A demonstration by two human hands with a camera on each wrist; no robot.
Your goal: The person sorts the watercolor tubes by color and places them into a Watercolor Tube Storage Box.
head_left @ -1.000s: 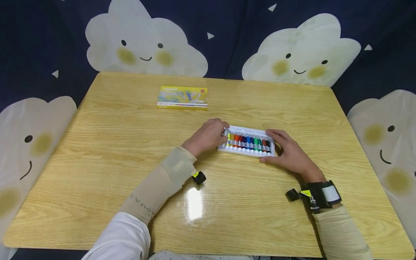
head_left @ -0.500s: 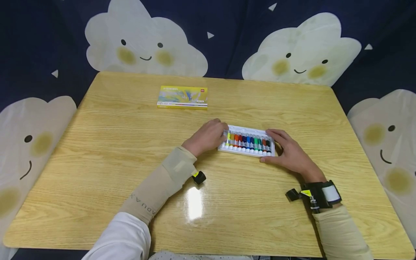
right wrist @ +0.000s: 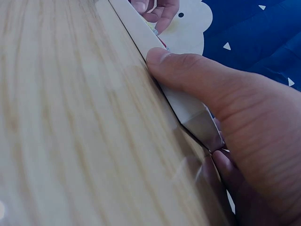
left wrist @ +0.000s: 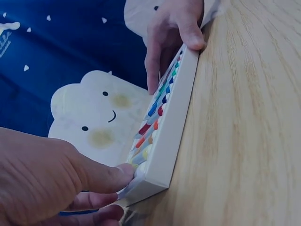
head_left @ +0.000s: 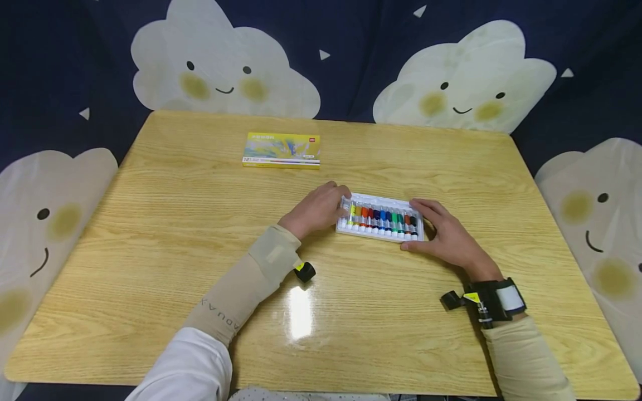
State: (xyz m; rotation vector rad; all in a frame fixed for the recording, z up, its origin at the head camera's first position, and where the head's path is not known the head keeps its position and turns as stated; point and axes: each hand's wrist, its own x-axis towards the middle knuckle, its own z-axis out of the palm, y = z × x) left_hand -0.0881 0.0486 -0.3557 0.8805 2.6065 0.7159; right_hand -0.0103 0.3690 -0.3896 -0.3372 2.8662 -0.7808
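A white tray (head_left: 371,236) holds a row of small paint tubes (head_left: 383,217) in many colours, with white caps toward the near side. At its left end is my left hand (head_left: 317,209); the thumb lies over that end by the leftmost tube, and the fingers curl outside the end wall. The left wrist view shows this left hand (left wrist: 51,179) close up, its fingers partly hidden. Across the right end, my right hand (head_left: 448,236) grips the tray, thumb on the near side wall and fingers at the far side. In the right wrist view, the thumb (right wrist: 188,73) presses the wall.
A yellow paint box (head_left: 282,151) lies flat on the wooden table (head_left: 150,250), beyond the tray and to its left. Behind the table hangs a dark blue cloth (head_left: 351,44) with cloud faces. Light glares off the tabletop near the front.
My left hand has shifted slightly to the left, showing more of the leftmost tube. The right hand, tray and yellow box stay where they were.
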